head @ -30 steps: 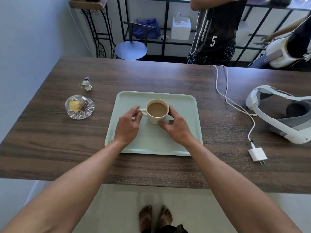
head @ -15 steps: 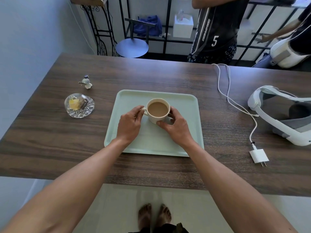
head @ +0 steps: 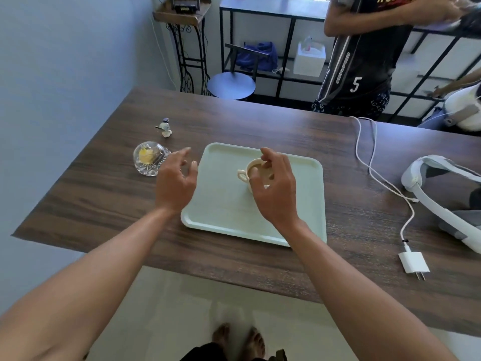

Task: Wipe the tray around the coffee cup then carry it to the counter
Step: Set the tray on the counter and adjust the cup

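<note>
**Hands empty, no cloth in reach yet**

Your left hand [head: 175,182] hovers over the tray's left edge with its fingers [head: 185,155] loosely spread, holding nothing. Your right hand [head: 276,186] hangs above the cup [head: 250,171], fingers curled but apart, gripping nothing either. The cup, full of coffee, stands on the tray [head: 223,212] right of centre, and the tray lies flat on the desk [head: 104,194] near your edge. I judge the wiping step not begun: you have no cloth in hand and none shows on the desk. Next you need something to wipe with; then work round the cup gently, since it is full and could slop.
</note>
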Action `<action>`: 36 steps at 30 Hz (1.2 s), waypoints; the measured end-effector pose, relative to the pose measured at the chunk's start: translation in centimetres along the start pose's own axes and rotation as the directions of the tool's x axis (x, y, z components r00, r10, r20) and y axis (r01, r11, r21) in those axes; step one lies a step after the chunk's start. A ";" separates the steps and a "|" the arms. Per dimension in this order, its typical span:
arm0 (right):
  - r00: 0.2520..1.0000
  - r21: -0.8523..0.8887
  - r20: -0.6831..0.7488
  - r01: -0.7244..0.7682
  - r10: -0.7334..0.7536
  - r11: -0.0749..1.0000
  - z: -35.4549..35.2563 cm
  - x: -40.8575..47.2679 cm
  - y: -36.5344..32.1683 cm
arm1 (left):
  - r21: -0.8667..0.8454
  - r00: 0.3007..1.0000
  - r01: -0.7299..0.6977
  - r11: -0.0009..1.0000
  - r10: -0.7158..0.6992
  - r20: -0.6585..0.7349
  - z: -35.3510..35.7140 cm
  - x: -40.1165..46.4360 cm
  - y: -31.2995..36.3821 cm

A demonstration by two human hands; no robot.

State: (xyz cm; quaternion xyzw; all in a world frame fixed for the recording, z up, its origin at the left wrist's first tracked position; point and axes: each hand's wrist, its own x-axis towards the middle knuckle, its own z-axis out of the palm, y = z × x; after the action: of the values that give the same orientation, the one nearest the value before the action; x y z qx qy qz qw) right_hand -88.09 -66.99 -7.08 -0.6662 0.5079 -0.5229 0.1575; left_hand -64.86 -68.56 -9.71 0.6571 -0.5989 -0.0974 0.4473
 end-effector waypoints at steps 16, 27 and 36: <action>0.865 -0.035 0.431 -0.267 0.256 0.963 21.2 -0.2 -8.4 | 0.139 0.933 0.208 0.968 -0.239 0.269 -9.8 6.3 -11.3; 0.837 -0.059 0.291 -0.467 0.463 0.882 26.3 -1.0 -8.6 | 0.021 0.892 0.151 0.988 -0.146 0.427 -8.7 8.6 -16.3; 0.799 -0.172 0.199 -0.541 0.567 0.823 25.8 2.8 -6.9 | -0.252 0.848 0.310 0.917 -0.146 0.509 -4.5 10.7 -15.2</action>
State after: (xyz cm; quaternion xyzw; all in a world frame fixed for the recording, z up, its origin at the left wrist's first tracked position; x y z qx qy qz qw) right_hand -62.65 -74.64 -10.83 -0.5542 0.6846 -0.3411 0.3285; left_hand -48.42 -77.56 -13.41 0.5966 -0.5829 -0.4077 0.3716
